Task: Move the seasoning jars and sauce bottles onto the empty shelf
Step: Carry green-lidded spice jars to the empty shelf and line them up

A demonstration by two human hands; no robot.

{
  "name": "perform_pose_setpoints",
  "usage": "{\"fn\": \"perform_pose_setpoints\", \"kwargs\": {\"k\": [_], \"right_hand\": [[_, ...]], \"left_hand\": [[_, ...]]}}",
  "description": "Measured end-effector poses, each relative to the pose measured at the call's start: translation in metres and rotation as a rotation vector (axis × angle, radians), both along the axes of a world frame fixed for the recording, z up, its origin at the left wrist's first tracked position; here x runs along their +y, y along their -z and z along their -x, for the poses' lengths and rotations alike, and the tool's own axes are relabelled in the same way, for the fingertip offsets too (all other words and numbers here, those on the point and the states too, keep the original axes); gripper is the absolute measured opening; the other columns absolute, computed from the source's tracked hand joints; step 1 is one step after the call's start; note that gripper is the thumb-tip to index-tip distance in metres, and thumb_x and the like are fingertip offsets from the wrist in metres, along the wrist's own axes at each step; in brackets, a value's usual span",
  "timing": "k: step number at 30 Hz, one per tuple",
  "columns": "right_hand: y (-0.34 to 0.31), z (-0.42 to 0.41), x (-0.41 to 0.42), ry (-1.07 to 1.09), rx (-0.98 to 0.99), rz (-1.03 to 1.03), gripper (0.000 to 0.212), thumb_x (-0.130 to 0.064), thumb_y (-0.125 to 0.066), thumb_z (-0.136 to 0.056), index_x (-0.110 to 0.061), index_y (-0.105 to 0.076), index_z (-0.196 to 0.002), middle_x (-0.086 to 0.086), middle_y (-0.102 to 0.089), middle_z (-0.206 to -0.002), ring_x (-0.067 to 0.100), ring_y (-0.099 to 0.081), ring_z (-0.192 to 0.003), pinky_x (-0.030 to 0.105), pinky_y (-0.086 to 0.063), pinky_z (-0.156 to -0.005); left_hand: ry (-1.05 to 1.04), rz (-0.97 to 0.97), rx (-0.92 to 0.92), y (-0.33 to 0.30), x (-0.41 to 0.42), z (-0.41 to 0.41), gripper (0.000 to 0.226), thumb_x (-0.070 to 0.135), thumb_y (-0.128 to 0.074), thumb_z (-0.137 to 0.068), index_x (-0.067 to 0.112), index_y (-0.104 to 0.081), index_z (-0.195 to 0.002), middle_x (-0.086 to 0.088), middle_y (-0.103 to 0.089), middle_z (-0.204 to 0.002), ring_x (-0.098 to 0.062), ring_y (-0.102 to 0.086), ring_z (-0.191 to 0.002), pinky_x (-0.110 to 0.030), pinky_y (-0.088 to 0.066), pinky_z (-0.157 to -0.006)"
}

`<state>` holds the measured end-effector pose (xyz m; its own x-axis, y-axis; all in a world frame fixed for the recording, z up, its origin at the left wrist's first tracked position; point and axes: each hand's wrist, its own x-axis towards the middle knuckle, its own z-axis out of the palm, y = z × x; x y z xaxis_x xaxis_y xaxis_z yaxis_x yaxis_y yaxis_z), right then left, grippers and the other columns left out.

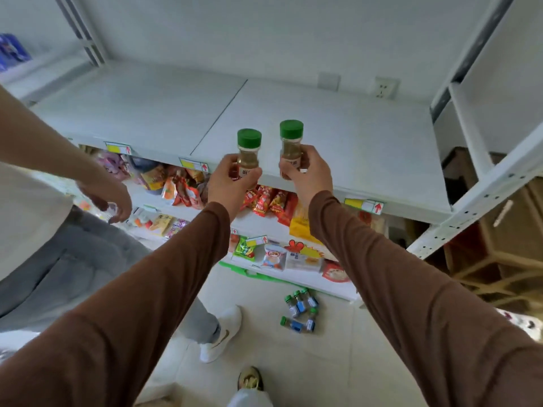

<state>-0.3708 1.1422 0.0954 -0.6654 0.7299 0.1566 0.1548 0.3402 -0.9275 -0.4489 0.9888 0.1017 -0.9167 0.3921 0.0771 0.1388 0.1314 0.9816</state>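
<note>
My left hand [227,179] grips a green-capped seasoning jar [248,149] of brownish powder, held upright at the front edge of the white shelf [367,148]. My right hand [310,171] grips a second, similar seasoning jar [291,142], also upright, slightly higher and over the shelf's front part. The shelf surface behind both jars is bare. Several more green-capped jars with blue labels [301,309] lie on the floor below.
Another person [44,230] stands at the left, a hand [113,201] reaching toward the lower shelves. Snack packets [264,201] fill the shelves underneath. A white upright post [470,142] bounds the shelf on the right, with wooden crates [499,245] beyond.
</note>
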Motion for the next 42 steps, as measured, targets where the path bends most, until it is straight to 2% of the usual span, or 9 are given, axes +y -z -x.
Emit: {"fn": "perform_pose_setpoints", "kwargs": {"k": [7,17,22,24,28,33,35,38,42], "right_hand": [[0.012,0.1,0.062,0.029,-0.021,0.002,0.039,-0.033,-0.079,-0.077,-0.025,-0.061,-0.112,-0.006,-0.071,-0.1,0.016,-0.066,-0.092,0.042,-0.054,-0.091],[0.035,0.241,0.137,0.014,-0.001,0.106,0.036,-0.028,-0.079,-0.064,-0.029,-0.064,-0.097,-0.008,-0.074,-0.088,0.016,-0.071,-0.082,0.044,-0.059,-0.084],[0.031,0.301,0.164,-0.025,0.025,0.118,0.031,-0.009,-0.079,-0.076,-0.019,-0.064,-0.1,-0.011,-0.072,-0.08,0.001,-0.068,-0.066,0.019,-0.055,-0.073],[0.031,0.322,0.174,-0.037,0.01,0.103,0.032,-0.008,-0.078,-0.076,-0.016,-0.063,-0.104,-0.007,-0.072,-0.084,0.011,-0.07,-0.073,0.017,-0.054,-0.071],[0.04,0.355,0.194,-0.041,-0.04,0.064,0.036,-0.016,-0.08,-0.073,-0.019,-0.063,-0.104,-0.002,-0.075,-0.092,0.019,-0.072,-0.084,0.033,-0.059,-0.083],[0.047,0.376,0.213,-0.082,-0.043,0.067,0.037,-0.008,-0.08,-0.078,-0.011,-0.063,-0.11,-0.004,-0.066,-0.089,0.006,-0.062,-0.073,0.001,-0.042,-0.056],[0.051,0.381,0.218,-0.094,-0.055,0.053,0.035,-0.013,-0.082,-0.076,-0.018,-0.062,-0.105,-0.004,-0.069,-0.092,0.01,-0.065,-0.08,0.005,-0.048,-0.064],[0.058,0.388,0.226,-0.1,-0.057,0.059,0.034,-0.014,-0.082,-0.075,-0.023,-0.061,-0.101,-0.001,-0.073,-0.094,0.017,-0.071,-0.088,0.033,-0.06,-0.083],[0.057,0.391,0.234,-0.167,-0.06,0.076,0.033,-0.009,-0.079,-0.078,-0.022,-0.062,-0.103,0.0,-0.071,-0.094,0.022,-0.07,-0.092,0.042,-0.059,-0.088]], "left_hand": [[0.047,-0.024,-0.01,0.016,0.06,0.086,0.032,0.011,-0.075,-0.085,0.006,-0.063,-0.114,-0.004,-0.065,-0.092,-0.011,-0.063,-0.077,-0.014,-0.054,-0.066],[0.065,-0.002,-0.037,0.044,0.133,0.212,0.031,0.018,-0.08,-0.079,0.018,-0.065,-0.106,-0.006,-0.07,-0.092,-0.021,-0.069,-0.079,-0.029,-0.061,-0.072],[0.04,-0.01,-0.047,0.055,0.166,0.259,0.033,0.018,-0.081,-0.078,0.018,-0.066,-0.107,-0.005,-0.071,-0.091,-0.018,-0.07,-0.076,-0.033,-0.062,-0.075],[0.024,-0.007,-0.047,0.058,0.177,0.273,0.032,0.017,-0.08,-0.08,0.016,-0.065,-0.108,0.001,-0.069,-0.085,-0.007,-0.068,-0.068,-0.026,-0.06,-0.07],[0.013,0.044,-0.017,0.063,0.193,0.297,0.028,0.019,-0.08,-0.08,0.02,-0.064,-0.104,0.012,-0.066,-0.079,0.012,-0.059,-0.055,-0.006,-0.047,-0.057],[0.004,0.077,0.01,0.068,0.214,0.324,0.026,0.019,-0.079,-0.081,0.015,-0.064,-0.102,0.012,-0.065,-0.075,0.013,-0.059,-0.053,-0.006,-0.043,-0.056],[0.009,0.082,0.029,0.068,0.221,0.33,0.025,0.016,-0.079,-0.081,0.013,-0.063,-0.101,0.011,-0.064,-0.076,0.013,-0.059,-0.052,-0.005,-0.042,-0.053],[0.014,0.105,0.061,0.068,0.232,0.336,0.027,0.018,-0.08,-0.08,0.013,-0.063,-0.1,0.008,-0.067,-0.081,0.009,-0.061,-0.056,-0.006,-0.045,-0.054],[0.002,0.117,0.079,0.071,0.243,0.342,0.033,0.021,-0.082,-0.077,0.018,-0.064,-0.105,0.005,-0.069,-0.09,-0.01,-0.066,-0.076,-0.02,-0.055,-0.067]]}}
